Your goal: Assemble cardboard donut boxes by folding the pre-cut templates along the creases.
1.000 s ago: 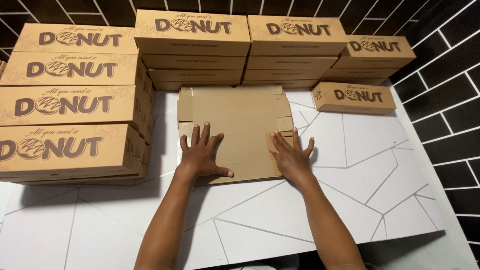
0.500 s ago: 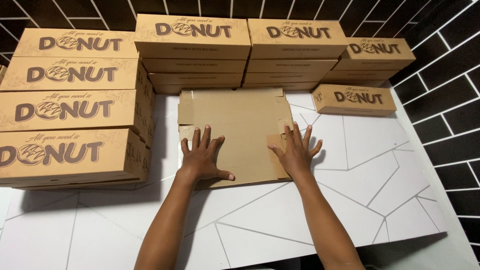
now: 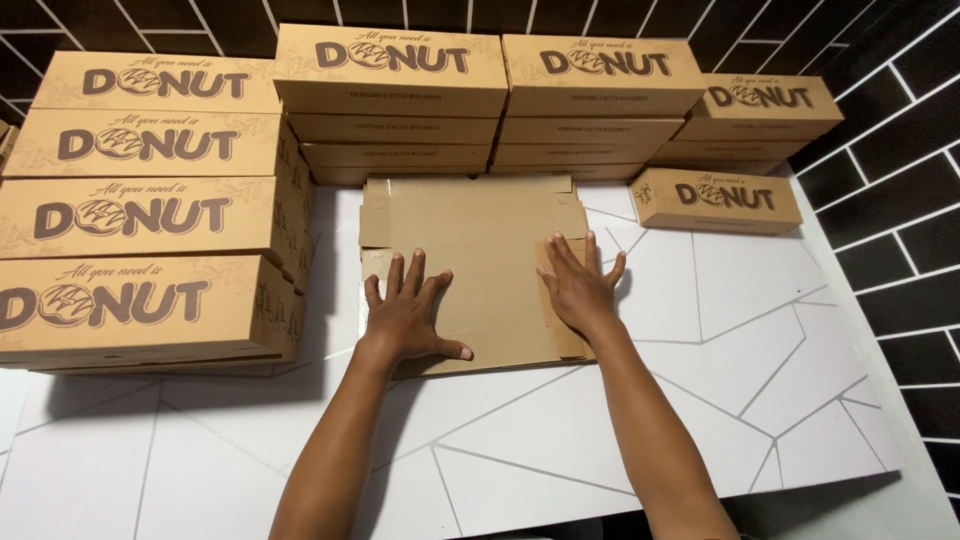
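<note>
A flat, unfolded brown cardboard box blank (image 3: pixel 480 240) lies on the white table (image 3: pixel 700 400) in front of me. My left hand (image 3: pixel 408 312) presses palm down on its near left part, fingers spread. My right hand (image 3: pixel 578 282) lies flat on the folded right side flap, fingers spread. Neither hand grips anything.
Stacks of closed brown printed boxes stand at the left (image 3: pixel 150 250) and along the back (image 3: pixel 400 100), (image 3: pixel 600 100). Two more boxes sit at the back right (image 3: pixel 770 110), with a single one (image 3: pixel 715 200) in front. A dark tiled wall (image 3: pixel 900 150) borders the right.
My right hand has slid a little to the right along the side flap and pressed it flatter. My left hand has stayed in place.
</note>
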